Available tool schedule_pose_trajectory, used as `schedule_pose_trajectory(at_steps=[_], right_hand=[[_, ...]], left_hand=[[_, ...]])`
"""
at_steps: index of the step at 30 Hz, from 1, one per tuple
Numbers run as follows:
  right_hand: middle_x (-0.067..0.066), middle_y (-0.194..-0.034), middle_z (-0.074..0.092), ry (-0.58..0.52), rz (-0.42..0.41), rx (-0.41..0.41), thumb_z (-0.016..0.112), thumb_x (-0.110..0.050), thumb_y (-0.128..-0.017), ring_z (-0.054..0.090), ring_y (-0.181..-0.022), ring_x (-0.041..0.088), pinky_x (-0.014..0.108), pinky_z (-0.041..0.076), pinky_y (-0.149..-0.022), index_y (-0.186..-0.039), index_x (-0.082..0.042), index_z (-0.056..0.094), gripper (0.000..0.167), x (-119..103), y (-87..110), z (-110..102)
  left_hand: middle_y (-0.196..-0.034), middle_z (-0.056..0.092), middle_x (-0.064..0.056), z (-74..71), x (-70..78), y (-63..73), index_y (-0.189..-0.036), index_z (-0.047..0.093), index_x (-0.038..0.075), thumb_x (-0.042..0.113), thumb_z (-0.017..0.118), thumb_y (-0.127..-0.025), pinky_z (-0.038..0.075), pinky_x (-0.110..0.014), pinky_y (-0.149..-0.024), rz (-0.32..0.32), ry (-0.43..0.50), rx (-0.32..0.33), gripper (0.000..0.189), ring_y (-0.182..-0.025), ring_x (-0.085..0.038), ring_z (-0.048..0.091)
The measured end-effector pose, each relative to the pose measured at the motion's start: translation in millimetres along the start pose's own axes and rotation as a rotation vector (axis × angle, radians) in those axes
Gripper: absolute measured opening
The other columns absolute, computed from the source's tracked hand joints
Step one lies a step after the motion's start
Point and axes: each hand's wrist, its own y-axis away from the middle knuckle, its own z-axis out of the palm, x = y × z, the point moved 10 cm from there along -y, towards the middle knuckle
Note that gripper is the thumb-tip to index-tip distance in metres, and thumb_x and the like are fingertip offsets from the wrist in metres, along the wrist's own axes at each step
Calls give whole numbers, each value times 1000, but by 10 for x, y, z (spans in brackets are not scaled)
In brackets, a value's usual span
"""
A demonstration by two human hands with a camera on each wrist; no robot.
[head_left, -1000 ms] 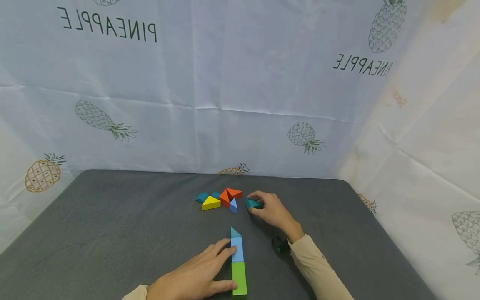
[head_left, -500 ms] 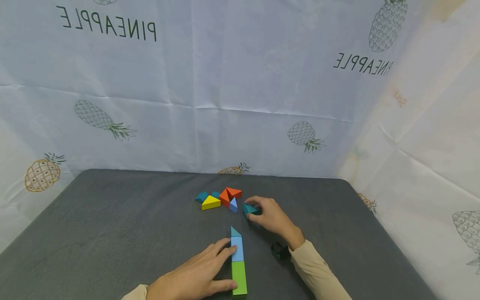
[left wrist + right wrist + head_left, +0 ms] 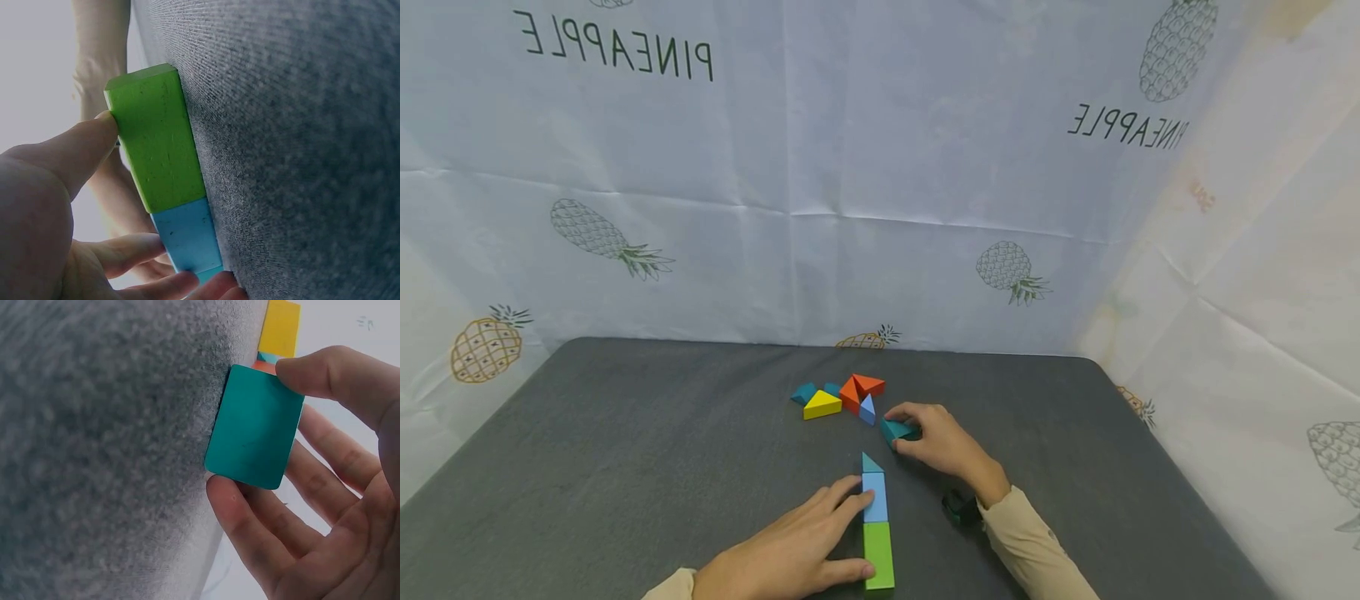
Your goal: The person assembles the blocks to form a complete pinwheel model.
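My right hand (image 3: 949,447) pinches a teal triangular block (image 3: 897,431) between thumb and fingers, low over the table or on it. In the right wrist view that block's flat teal face (image 3: 255,428) shows, with the thumb at one edge and the fingers at the opposite one. My left hand (image 3: 790,540) lies along a row of blocks, thumb touching the green rectangular block (image 3: 878,556) and fingers touching the light blue rectangular block (image 3: 875,497). A small teal triangular block (image 3: 870,465) tops the row at its far end. The row's blocks lie end to end.
Beyond the row sits a loose cluster: a yellow triangular block (image 3: 822,406), red triangular blocks (image 3: 868,385), a small blue one (image 3: 867,409) and dark teal ones (image 3: 803,393). A dark object (image 3: 958,507) is by my right wrist. A printed cloth (image 3: 880,167) hangs behind the grey table (image 3: 662,467).
My right hand has drawn the teal triangular block a little nearer and leftward, toward the far end of the row. My left hand and the row have stayed put.
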Motion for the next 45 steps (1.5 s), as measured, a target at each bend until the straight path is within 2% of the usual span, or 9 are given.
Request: schedule_pose_trajectory(at_steps=[15,25,33,45], right_hand=[[12,-121,68,-14,-27,-57,70,-12,-91,66,-104,25,45,56,-89,-124,-5,65,34,-84,2,73],[10,-124,69,-25,-49,-109,61,-21,-100,65,-110,26,45,55,-91,-124,-6,68,29,-129,22,91],[8,-122,70,-20,-52,-141,61,-21,-99,65,-101,18,31,54,-85,-121,-10,71,26,-166,43,133],[3,-120,71,-38,-49,-172,62,-19,-99,64,-100,12,24,52,-82,-120,-14,72,24,-220,70,179]], left_hand=[[-157,35,-9,8,-7,-5,-152,38,20,68,54,-90,49,-51,-100,-15,-1,-17,80,-137,-33,45],[-157,34,-10,-7,10,-7,-153,38,18,68,52,-91,50,-51,-98,3,-8,-9,81,-136,-33,45],[-156,35,-9,0,12,-2,-152,39,18,68,53,-91,50,-50,-99,2,-17,-5,81,-136,-31,46],[-156,36,-8,20,-4,2,-152,39,19,68,54,-90,50,-48,-99,-8,-9,-14,81,-134,-28,47]])
